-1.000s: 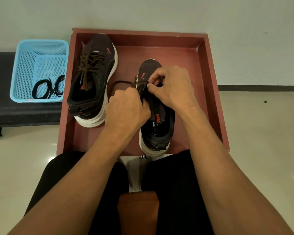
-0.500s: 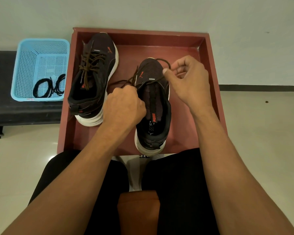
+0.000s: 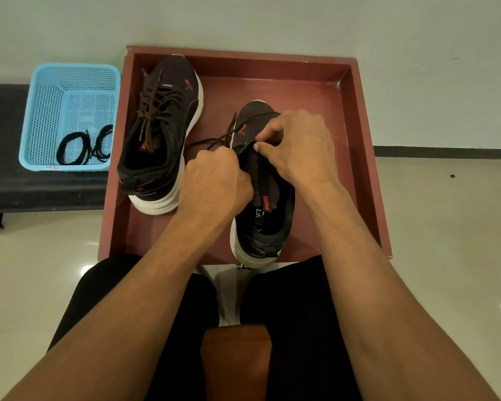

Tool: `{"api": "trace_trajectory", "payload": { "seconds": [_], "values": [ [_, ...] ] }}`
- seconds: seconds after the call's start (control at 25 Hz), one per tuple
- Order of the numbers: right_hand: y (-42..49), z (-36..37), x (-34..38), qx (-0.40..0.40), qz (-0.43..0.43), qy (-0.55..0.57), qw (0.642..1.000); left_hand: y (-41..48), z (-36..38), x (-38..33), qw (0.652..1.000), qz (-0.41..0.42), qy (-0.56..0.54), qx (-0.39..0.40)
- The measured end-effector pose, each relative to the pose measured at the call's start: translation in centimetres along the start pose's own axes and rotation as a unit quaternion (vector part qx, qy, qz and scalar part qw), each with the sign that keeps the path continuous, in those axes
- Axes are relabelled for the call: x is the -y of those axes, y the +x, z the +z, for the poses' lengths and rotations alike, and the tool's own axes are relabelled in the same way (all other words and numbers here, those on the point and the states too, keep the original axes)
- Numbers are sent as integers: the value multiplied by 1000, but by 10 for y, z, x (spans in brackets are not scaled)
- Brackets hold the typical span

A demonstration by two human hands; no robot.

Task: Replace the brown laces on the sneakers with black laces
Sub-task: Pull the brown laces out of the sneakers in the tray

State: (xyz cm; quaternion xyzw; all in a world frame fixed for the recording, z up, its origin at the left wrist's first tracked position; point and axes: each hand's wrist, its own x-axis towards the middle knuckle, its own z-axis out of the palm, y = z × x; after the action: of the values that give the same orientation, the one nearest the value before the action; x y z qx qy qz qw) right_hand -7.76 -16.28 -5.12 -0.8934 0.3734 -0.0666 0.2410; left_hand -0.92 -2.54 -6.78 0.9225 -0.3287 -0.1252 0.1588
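Two dark sneakers with white soles stand in a red-brown tray (image 3: 356, 117). The left sneaker (image 3: 159, 134) keeps its brown lace (image 3: 154, 108) threaded. My hands work on the right sneaker (image 3: 268, 204). My left hand (image 3: 214, 180) grips its left edge, fingers curled, with a loose brown lace (image 3: 211, 141) trailing out to the left of it. My right hand (image 3: 295, 149) pinches at the eyelet edge near the toe, where a strand of brown lace loops over the toe. Black laces (image 3: 84, 146) lie coiled in a blue basket (image 3: 47, 117).
The blue basket stands on a dark bench (image 3: 0, 180) left of the tray. A white wall rises behind the tray. My knees in black trousers sit at the tray's near edge, with a brown seat (image 3: 236, 360) between them. Pale glossy floor tiles lie on both sides.
My right hand, which had pulled the lace up and right from the toe, has come back down onto the eyelets. My left hand stays gripping the shoe's left side.
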Motion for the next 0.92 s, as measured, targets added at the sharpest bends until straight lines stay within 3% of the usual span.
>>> {"api": "trace_trajectory", "payload": {
  "seconds": [0.2, 0.4, 0.48, 0.68, 0.92],
  "values": [
    [-4, -6, 2, 4, 7, -18, 1000, 1, -1, 1, 1000, -13, -10, 8],
    [2, -22, -28, -48, 111, 4, 993, 1, -3, 2, 1000, -20, -9, 10],
    [1, -23, -31, -58, 96, -2, 994, 1, -3, 2, 1000, -20, -8, 7],
    [-2, -13, -10, -3, -46, 53, 998, 1, -3, 1, 1000, -8, -9, -4],
    [2, 3, -4, -9, -23, 8, 1000, 1, 0, 0, 999, 19, -28, -18]
  ]
}}
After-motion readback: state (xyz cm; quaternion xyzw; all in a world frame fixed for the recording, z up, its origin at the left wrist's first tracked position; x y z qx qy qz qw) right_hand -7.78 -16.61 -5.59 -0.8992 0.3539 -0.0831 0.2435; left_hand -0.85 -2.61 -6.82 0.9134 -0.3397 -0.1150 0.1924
